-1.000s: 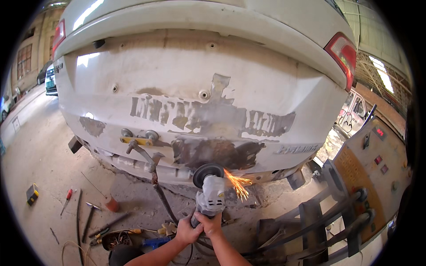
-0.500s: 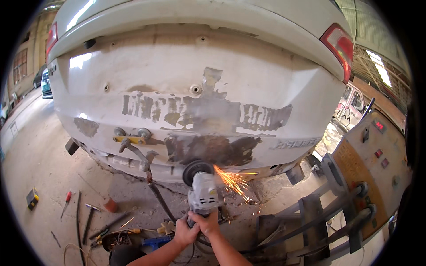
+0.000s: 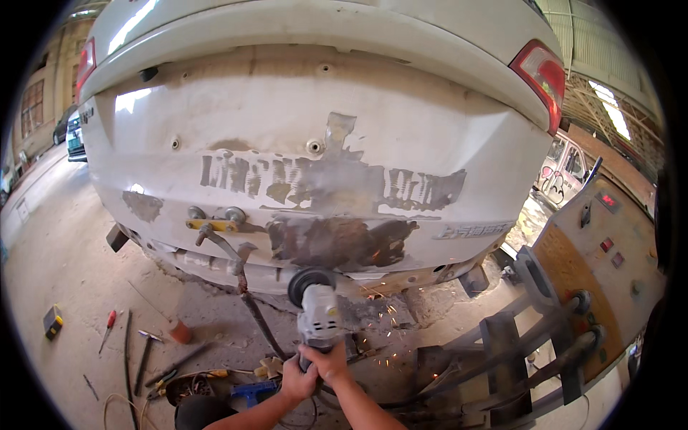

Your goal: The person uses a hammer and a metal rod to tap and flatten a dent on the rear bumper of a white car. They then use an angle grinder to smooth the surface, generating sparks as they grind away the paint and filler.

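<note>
Both my hands are wrapped round the body of a grey-white angle grinder (image 3: 319, 315). My left hand (image 3: 297, 381) closes on its rear end, and my right hand (image 3: 329, 362) grips just ahead of it. The dark round disc (image 3: 307, 284) sits at the lower edge of a white car's rear panel (image 3: 401, 107); whether it touches the metal I cannot tell. Above the disc is a dark, bare patch (image 3: 337, 242), with grey scraped areas (image 3: 344, 183) higher up. A few orange sparks (image 3: 392, 315) are scattered to the right of the grinder.
A yellow clamp bar (image 3: 212, 225) with round knobs is fixed on the panel, a cable hanging from it. At right stands a machine cabinet (image 3: 580, 251) with thick cables. On the floor at left lie a hammer (image 3: 145, 355), a red-handled screwdriver (image 3: 107, 330) and a yellow-black tape measure (image 3: 53, 322).
The grinder has shifted slightly left and down, with both hands still on it. The dense spark stream at the disc has thinned to scattered sparks lower down.
</note>
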Available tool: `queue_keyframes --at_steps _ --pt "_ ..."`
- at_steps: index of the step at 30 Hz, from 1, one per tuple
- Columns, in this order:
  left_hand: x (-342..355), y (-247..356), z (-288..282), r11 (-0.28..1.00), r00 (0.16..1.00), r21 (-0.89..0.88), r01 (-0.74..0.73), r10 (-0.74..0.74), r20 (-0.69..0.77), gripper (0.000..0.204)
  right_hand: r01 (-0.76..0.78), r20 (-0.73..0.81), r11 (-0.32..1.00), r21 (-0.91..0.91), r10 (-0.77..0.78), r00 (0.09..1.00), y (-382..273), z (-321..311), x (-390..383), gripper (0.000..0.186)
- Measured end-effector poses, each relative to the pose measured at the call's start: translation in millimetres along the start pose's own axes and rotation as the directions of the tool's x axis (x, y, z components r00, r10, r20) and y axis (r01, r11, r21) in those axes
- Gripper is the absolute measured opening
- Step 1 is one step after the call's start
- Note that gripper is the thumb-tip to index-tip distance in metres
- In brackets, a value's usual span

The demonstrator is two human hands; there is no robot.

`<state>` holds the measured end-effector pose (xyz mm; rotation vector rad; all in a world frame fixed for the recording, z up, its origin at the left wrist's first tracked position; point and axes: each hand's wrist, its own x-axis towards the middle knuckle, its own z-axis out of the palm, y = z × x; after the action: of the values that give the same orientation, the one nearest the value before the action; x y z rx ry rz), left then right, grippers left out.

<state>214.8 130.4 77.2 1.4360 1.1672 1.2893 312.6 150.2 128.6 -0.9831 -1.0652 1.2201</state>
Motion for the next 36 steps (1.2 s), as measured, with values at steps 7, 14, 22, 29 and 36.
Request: queue_keyframes --at_steps 7,14,22,29,36 --pt "-12.9 -9.9 -4.7 0.997 0.998 -0.046 -0.054 0.055 0.020 0.050 0.015 0.039 1.000 0.022 -0.016 0.999 -0.7 2.9 -10.8 0.031" --pt "1.3 9.8 -11.0 0.994 0.997 0.106 0.002 -0.009 0.072 0.053 0.029 -0.128 0.990 0.137 -0.011 0.992 -0.2 4.6 -4.1 0.025" --pt "-4.4 9.9 -13.0 0.995 0.999 0.095 0.017 -0.020 0.034 0.055 -0.073 -0.037 0.995 0.064 0.075 0.996 8.9 3.4 -3.8 0.049" --pt "-2.0 19.5 -16.2 0.977 0.996 0.208 0.056 -0.069 0.053 0.060 -0.034 -0.053 0.990 0.136 0.041 0.998 -0.2 2.1 -3.4 0.052" --pt "20.9 36.0 -18.5 0.984 0.993 0.170 -0.054 0.035 0.109 0.059 0.099 -0.117 0.977 0.189 -0.078 0.990 -21.4 8.4 6.6 0.049"
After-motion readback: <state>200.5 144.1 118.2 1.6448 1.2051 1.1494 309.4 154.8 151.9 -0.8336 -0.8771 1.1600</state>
